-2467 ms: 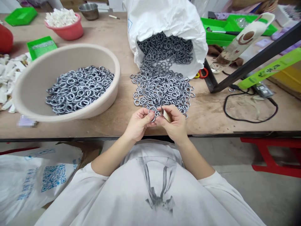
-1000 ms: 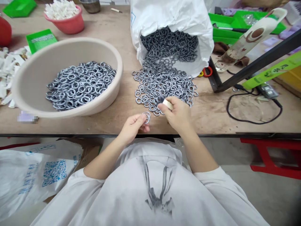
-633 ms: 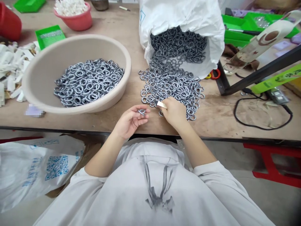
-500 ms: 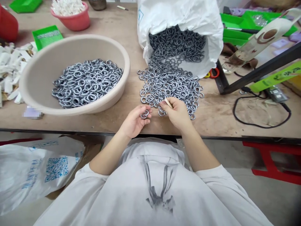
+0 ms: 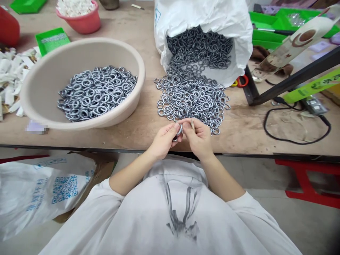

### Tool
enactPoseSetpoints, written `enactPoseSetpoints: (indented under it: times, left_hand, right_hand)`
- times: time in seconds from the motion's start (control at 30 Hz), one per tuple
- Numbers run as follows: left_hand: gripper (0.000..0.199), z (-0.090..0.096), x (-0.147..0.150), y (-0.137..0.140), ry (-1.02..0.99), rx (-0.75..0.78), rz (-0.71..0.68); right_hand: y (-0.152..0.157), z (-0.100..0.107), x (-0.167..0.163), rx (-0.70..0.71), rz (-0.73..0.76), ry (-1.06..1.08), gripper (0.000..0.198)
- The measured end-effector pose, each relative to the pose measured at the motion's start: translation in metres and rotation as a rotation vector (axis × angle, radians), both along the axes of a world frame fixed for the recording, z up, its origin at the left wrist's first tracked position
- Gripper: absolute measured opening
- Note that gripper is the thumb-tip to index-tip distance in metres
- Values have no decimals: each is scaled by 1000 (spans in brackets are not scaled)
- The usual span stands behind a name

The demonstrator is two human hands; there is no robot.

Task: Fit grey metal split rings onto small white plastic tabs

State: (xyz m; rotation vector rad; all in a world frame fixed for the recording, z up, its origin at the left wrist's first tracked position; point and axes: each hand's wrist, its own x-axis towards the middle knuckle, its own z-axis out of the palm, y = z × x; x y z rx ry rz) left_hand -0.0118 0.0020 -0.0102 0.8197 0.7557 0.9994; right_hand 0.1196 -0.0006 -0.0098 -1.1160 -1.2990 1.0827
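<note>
Close together over the front of the table, my two hands meet at a grey metal ring (image 5: 180,129). My left hand (image 5: 165,140) is closed, pinching this ring, with another dark ring partly showing below it. My right hand (image 5: 199,137) is closed round a thin pale stick (image 5: 192,124), its fingertips at the ring's side. Just beyond the hands lies a loose pile of rings (image 5: 192,97), spilling from a white sack (image 5: 204,16) tipped on its side. To the left, a large beige basin (image 5: 42,83) holds many similar rings.
Further back stand a pink bowl (image 5: 85,21) of white pieces and a green tray (image 5: 44,47). White pieces (image 5: 12,76) lie at far left. On the right are a black metal bar (image 5: 294,79), a black cable (image 5: 265,129) and orange-handled scissors (image 5: 243,81).
My left hand has moved right and up, bringing its ring to my right hand. My right hand has drawn slightly nearer me from the pile's edge, still gripping the stick.
</note>
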Motion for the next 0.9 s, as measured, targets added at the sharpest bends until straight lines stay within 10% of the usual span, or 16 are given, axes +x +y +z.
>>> enactPoseSetpoints:
  times: [0.33,0.67,0.9]
  left_hand:
    - [45,6,1,-2,-85,-117,21]
    - [45,9,-19,-14,-89,9,-173]
    - [26,7,-60,0,-56,-73,157]
  right_hand:
    - [-19,16,11,227,82,-571,47]
    - [11,3,21,45,-71,-592,52]
    - [49,15,-11,87,33,-1201,28]
